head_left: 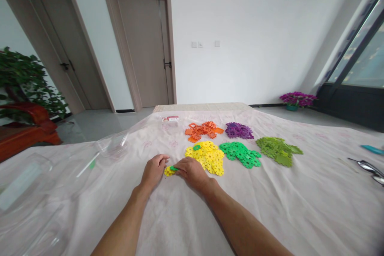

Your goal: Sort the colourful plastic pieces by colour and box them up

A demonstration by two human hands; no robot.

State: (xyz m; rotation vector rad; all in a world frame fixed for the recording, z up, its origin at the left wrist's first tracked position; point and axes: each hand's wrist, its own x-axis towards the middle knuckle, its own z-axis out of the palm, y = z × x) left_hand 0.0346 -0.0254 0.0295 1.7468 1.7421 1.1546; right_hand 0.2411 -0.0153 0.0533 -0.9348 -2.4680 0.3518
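Your right hand (192, 171) pinches a green disc (174, 168) over yellow discs (168, 172) on the cloth (270, 200); left hand (154, 170) curls just beside, grip unclear. Five piles (239, 131) look mostly colour-sorted; leftovers: these, plus a stray disc (196, 147) on the yellow pile (211, 158).

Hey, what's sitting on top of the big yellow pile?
A green disc lies near the upper left of the yellow pile. The right hand hides the pile's lower left edge, and whatever lies beneath its surface cannot be seen.
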